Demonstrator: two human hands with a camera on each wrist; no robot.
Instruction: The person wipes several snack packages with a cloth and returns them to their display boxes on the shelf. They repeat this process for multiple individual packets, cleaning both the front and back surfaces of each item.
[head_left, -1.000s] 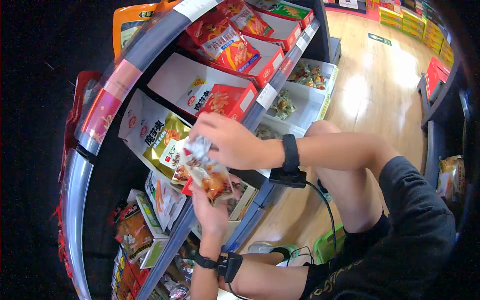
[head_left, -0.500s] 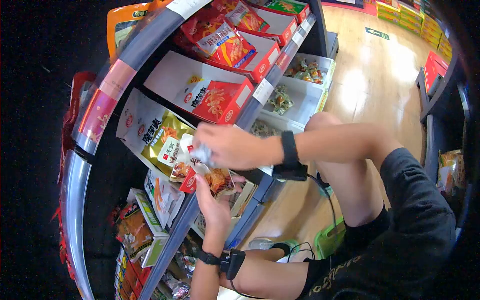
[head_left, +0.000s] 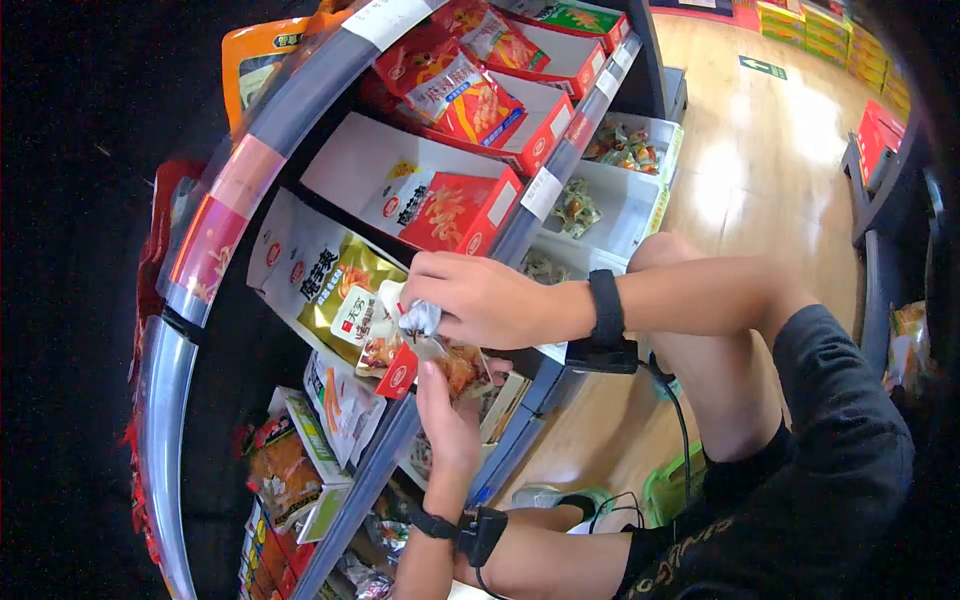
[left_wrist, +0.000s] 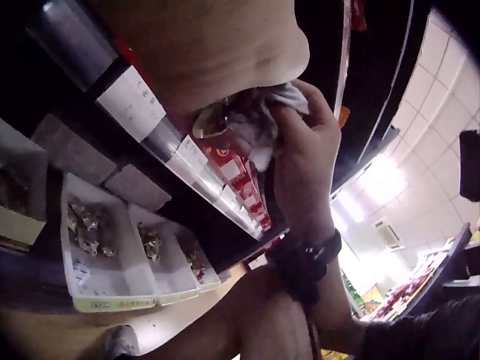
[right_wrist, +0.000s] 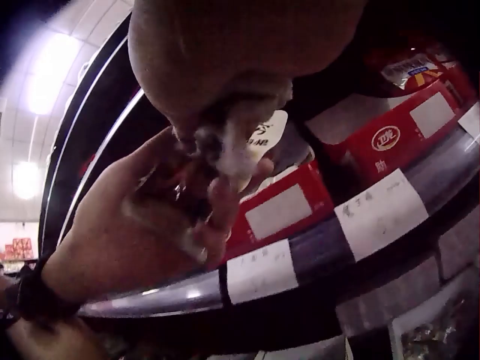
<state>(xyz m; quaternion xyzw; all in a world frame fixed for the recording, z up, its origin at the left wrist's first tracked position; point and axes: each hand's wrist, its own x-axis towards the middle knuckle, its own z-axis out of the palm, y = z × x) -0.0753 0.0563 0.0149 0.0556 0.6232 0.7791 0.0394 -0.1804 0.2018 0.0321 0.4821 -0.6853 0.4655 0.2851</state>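
Observation:
In the head view my left hand (head_left: 448, 425) holds a clear-fronted snack packet (head_left: 462, 372) from below, thumb on its near side. My right hand (head_left: 490, 300) pinches a crumpled pale cloth or tissue (head_left: 420, 318) against the packet's upper part. The left wrist view shows the cloth (left_wrist: 259, 124) bunched in the fingers of my right hand (left_wrist: 307, 157). Just behind the packet, a white and gold packet (head_left: 352, 318) stands in an open box on the shelf. Part of the held packet is hidden by my right hand.
Red snack boxes (head_left: 465, 212) line the curved shelf above, behind a rail with price labels (head_left: 541, 193). White trays (head_left: 612, 205) of small wrapped items sit lower right. Further packets (head_left: 285, 470) lie on the lower shelf, and a green basket (head_left: 672, 485) is by the feet.
The right hand and cloth have shifted slightly over the packet's upper part. The left hand keeps its hold on the packet. The head view has swung a little.

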